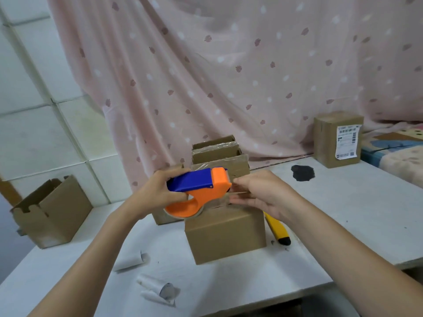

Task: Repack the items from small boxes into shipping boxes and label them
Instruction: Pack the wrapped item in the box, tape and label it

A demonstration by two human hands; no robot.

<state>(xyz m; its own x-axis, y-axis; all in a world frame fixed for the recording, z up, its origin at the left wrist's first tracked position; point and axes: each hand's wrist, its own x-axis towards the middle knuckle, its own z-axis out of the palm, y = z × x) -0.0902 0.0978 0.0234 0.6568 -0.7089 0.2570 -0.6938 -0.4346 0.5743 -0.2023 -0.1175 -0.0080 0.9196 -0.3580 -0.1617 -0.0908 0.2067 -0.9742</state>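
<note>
My left hand [158, 193] grips an orange and blue tape dispenser [199, 191] just above a closed brown shipping box [225, 234] at the table's middle. My right hand [258, 193] pinches the clear tape end [238, 192] at the dispenser's mouth, over the box's top. Behind it stand taped cardboard boxes [219, 154], partly hidden by the dispenser. A sealed box with a printed shipping label [337, 140] stands at the back right.
An open empty carton [52, 213] sits at the left on the white table [343, 213]. A yellow utility knife [277, 228] lies right of the shipping box. Curled label backing papers [158, 289] lie near the front edge. A dark stain [302, 172] marks the table. A pink curtain hangs behind.
</note>
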